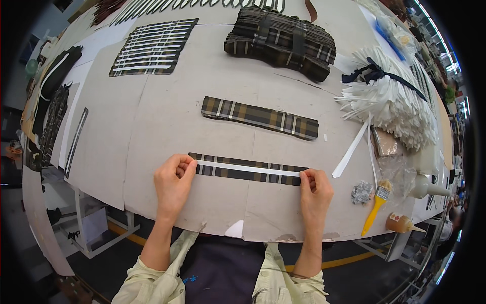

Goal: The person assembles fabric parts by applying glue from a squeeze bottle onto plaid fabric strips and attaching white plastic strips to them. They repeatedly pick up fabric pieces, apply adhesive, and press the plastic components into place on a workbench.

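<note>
A plaid fabric strip (258, 176) lies flat on the work table near its front edge, with a narrow white strip (243, 167) stretched along its middle. My left hand (174, 175) pinches the white strip's left end between thumb and forefinger. At the other end, my right hand (315, 186) pinches it the same way. Both hands rest close to the plaid fabric. Beyond them lies a small stack of plaid strips (260, 118), slightly tilted across the table.
A tied bundle of plaid pieces (281, 43) sits at the back. Plaid strips with white bands (154, 46) lie back left. On the right are a bundle of white strips (392, 96), a yellow-handled brush (373, 213), a small glue bottle (402, 223) and a crumpled grey lump (362, 192).
</note>
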The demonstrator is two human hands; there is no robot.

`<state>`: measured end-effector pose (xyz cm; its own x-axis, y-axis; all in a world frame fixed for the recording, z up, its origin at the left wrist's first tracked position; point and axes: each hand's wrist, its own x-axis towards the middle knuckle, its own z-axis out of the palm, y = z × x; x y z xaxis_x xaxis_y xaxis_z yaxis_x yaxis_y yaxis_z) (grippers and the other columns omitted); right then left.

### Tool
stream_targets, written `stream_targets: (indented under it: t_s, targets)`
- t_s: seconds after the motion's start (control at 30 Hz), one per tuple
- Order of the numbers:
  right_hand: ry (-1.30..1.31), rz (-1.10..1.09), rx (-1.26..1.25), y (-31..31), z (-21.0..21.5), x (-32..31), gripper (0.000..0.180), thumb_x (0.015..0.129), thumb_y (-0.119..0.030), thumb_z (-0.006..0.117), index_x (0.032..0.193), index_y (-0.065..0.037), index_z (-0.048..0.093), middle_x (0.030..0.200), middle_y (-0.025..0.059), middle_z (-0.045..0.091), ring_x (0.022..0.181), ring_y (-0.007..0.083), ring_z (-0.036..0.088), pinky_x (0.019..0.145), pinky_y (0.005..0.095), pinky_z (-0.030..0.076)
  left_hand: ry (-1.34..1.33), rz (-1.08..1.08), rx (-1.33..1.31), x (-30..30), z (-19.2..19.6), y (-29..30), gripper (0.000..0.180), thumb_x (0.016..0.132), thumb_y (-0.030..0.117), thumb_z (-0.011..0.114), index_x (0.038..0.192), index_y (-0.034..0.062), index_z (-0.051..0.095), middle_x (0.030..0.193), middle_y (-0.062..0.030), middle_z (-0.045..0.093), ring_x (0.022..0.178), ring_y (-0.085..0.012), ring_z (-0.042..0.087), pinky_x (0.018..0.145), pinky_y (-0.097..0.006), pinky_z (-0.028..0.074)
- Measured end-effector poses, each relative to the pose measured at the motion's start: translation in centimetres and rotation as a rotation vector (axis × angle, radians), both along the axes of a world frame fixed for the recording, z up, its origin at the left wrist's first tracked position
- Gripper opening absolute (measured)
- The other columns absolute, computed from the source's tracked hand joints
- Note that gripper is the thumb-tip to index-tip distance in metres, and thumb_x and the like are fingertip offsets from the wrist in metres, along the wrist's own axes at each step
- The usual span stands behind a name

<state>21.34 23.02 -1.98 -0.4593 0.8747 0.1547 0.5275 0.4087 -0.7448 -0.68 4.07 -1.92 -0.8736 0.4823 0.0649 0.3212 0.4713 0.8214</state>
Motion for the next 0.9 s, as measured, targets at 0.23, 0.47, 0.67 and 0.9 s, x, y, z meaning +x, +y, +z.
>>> stream_targets:
  t_s: [0.23, 0.47, 0.67, 0.9]
  targets:
    - [0.000, -0.002, -0.039, -0.06, 0.50, 0.02, 0.004, 0.089, -0.001, 0.067, 0.090, 0.001, 0.064, 0.077, 0.0084, 0.061, 0.061, 0.0158, 0.054, 0.057, 0.0290, 0.045, -0.013, -0.029, 0.013, -0.15, 0.01, -0.18, 0.006, 0.084, 0.004, 0.072, 0.085, 0.0003, 0.067, 0.070, -0.0033, 0.064, 0.054, -0.0077, 0.053, 0.051, -0.024, 0.043]
    - [0.033, 0.027, 0.003, 0.39, -0.07, 0.38, 0.005, 0.089, -0.002, 0.069, 0.088, 0.002, 0.065, 0.071, 0.0027, 0.059, 0.060, 0.0082, 0.049, 0.056, 0.0235, 0.041, 0.008, -0.035, -0.013, 0.04, -0.03, -0.01, 0.006, 0.084, 0.004, 0.072, 0.086, 0.0009, 0.067, 0.069, -0.0043, 0.064, 0.054, -0.0089, 0.054, 0.052, -0.025, 0.044]
    - [0.044, 0.036, -0.043, 0.40, -0.07, 0.33, 0.005, 0.087, -0.001, 0.067, 0.089, 0.002, 0.063, 0.078, 0.0108, 0.061, 0.061, 0.0195, 0.056, 0.058, 0.0324, 0.046, 0.041, -0.022, -0.027, 0.04, -0.08, -0.14, 0.006, 0.084, 0.004, 0.072, 0.085, 0.0004, 0.067, 0.068, -0.0046, 0.063, 0.053, -0.0098, 0.053, 0.052, -0.025, 0.044]
    - [0.057, 0.051, -0.013, 0.44, -0.05, 0.38, 0.004, 0.087, 0.001, 0.066, 0.088, 0.002, 0.062, 0.077, 0.0110, 0.061, 0.061, 0.0211, 0.055, 0.058, 0.0329, 0.045, 0.085, -0.042, -0.054, 0.09, 0.05, -0.12, 0.005, 0.084, 0.005, 0.071, 0.086, 0.0011, 0.067, 0.069, -0.0050, 0.064, 0.054, -0.0112, 0.055, 0.054, -0.027, 0.045]
